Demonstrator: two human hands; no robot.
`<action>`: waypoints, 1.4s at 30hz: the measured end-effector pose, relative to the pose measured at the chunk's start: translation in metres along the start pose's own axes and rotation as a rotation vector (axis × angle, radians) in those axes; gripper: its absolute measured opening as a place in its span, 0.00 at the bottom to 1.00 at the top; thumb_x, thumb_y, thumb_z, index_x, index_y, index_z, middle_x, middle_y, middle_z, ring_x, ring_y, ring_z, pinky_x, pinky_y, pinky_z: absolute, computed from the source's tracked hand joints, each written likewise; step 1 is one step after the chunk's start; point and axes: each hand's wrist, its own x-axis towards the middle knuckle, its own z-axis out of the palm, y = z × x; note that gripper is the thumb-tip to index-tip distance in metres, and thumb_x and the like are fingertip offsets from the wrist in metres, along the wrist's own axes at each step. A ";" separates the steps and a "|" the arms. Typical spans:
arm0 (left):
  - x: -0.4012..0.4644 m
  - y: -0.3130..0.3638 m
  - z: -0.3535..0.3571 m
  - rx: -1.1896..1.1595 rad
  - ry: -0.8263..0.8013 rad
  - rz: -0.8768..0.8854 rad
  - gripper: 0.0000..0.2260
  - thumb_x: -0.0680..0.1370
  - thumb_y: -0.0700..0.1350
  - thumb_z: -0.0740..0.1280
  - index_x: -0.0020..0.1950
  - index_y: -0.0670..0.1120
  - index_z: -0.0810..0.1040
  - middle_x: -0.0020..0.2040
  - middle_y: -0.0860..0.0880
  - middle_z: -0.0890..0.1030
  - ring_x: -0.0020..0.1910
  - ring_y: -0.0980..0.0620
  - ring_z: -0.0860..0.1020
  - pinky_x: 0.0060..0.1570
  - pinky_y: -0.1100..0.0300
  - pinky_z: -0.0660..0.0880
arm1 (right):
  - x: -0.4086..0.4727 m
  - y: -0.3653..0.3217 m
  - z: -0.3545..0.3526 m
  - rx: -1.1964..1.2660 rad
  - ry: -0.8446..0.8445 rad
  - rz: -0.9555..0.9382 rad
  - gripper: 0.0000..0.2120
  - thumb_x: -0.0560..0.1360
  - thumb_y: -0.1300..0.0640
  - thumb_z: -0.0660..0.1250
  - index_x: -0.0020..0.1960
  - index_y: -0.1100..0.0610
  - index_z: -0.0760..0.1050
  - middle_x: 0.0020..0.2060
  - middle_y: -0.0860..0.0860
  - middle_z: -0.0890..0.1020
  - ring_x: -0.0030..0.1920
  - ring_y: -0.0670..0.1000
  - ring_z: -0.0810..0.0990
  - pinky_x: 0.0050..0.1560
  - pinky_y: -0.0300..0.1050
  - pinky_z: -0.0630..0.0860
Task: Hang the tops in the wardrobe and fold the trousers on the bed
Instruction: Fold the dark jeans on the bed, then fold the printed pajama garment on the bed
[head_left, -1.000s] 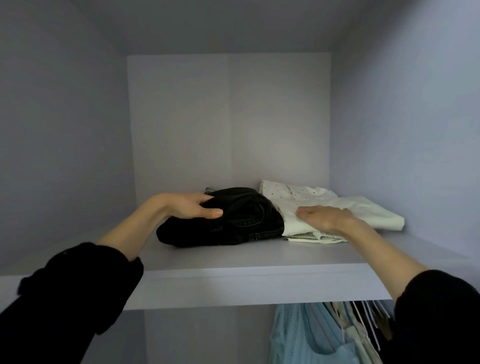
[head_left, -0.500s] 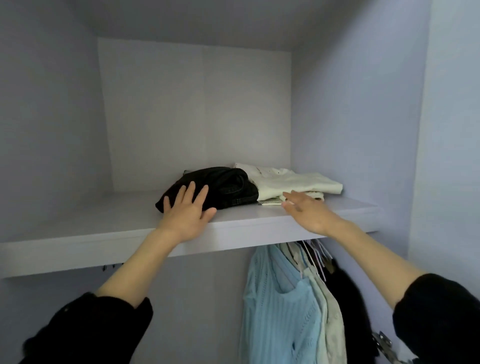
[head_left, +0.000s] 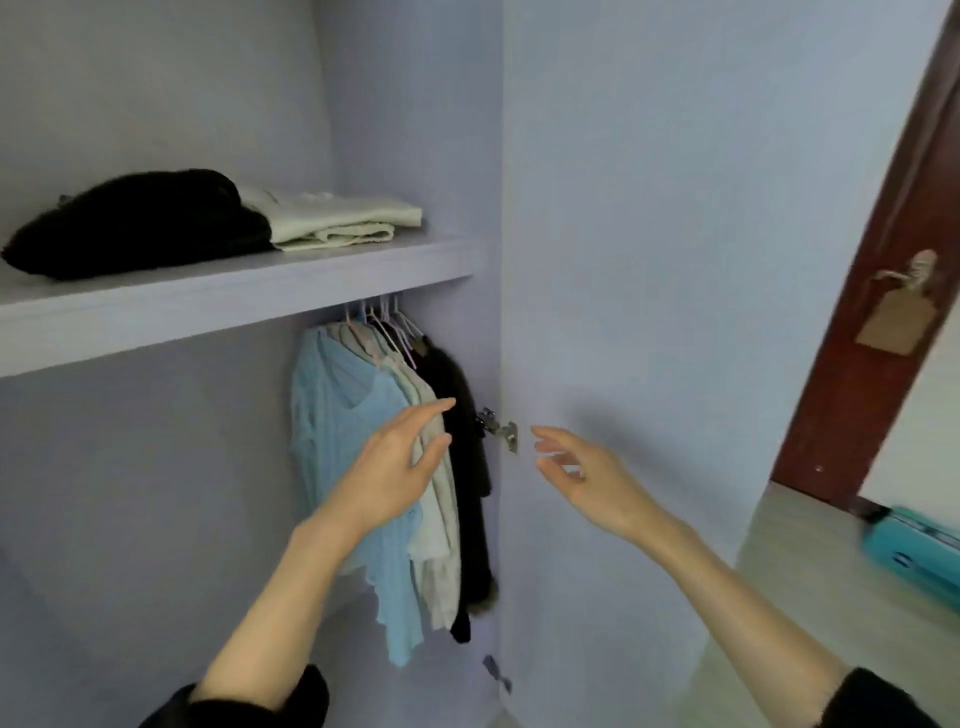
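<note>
Now both hands, left (head_left: 395, 467) and right (head_left: 587, 475), grip loose and empty, before hanging tops (head_left: 363, 447).

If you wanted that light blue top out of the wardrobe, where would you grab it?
Probably by its hanger hook under the shelf, reaching from the open front: the light blue top hangs leftmost, so its left side is free, and the knit looks limp.

A home bedroom, at an open lilac wardrobe. Just beyond the left hand (head_left: 395, 467), tops (head_left: 363, 441) hang on hangers (head_left: 384, 325) under a shelf (head_left: 208, 306); above and to that hand's left, folded black trousers (head_left: 135, 223) and pale trousers (head_left: 337, 221) lie on it. The wardrobe door (head_left: 675, 234) stands open beyond the right hand (head_left: 587, 478), with a brown room door (head_left: 878, 312) farther right.
</note>
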 end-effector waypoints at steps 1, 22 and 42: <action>-0.005 0.015 0.026 -0.101 -0.021 -0.020 0.17 0.80 0.42 0.60 0.69 0.47 0.70 0.65 0.51 0.72 0.63 0.57 0.70 0.61 0.72 0.62 | -0.027 0.017 -0.012 0.013 0.024 0.058 0.16 0.79 0.57 0.62 0.66 0.54 0.72 0.58 0.51 0.79 0.54 0.45 0.77 0.51 0.21 0.66; -0.083 0.396 0.478 -0.664 -1.032 0.206 0.11 0.80 0.43 0.61 0.51 0.61 0.74 0.51 0.55 0.80 0.50 0.55 0.80 0.56 0.60 0.74 | -0.510 0.248 -0.286 0.066 0.570 0.991 0.12 0.80 0.60 0.59 0.62 0.61 0.74 0.50 0.55 0.81 0.42 0.44 0.79 0.40 0.26 0.73; -0.072 0.612 0.850 -0.276 -1.601 0.566 0.12 0.81 0.44 0.58 0.62 0.47 0.76 0.58 0.52 0.78 0.59 0.52 0.76 0.51 0.68 0.67 | -0.686 0.505 -0.402 0.306 0.940 1.673 0.16 0.78 0.58 0.63 0.64 0.62 0.73 0.60 0.60 0.78 0.57 0.55 0.78 0.50 0.44 0.73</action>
